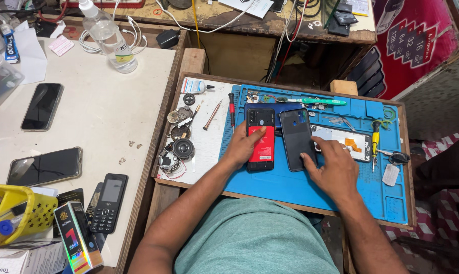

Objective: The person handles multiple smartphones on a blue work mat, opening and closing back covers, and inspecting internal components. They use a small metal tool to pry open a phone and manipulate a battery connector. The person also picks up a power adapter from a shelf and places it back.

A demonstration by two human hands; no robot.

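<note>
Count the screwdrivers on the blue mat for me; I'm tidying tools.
2. A red-handled screwdriver lies at the blue mat's left edge, left of the opened phone. A yellow-handled screwdriver lies near the mat's right side. Others may be hidden under parts.

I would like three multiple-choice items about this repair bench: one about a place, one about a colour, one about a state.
1. Where does the opened phone lie?
A. on the blue mat
B. on the white table
C. in the yellow basket

2. What colour is the toothbrush?
A. red
B. green
C. black

3. What does the right hand do with the black back cover?
A. lifts it high
B. rests fingers on it, flat on the mat
C. stays far away

Answers:
1 A, it lies under the left hand on the blue mat.
2 B, its handle is green.
3 B, the fingertips touch the cover's lower edge.
</note>
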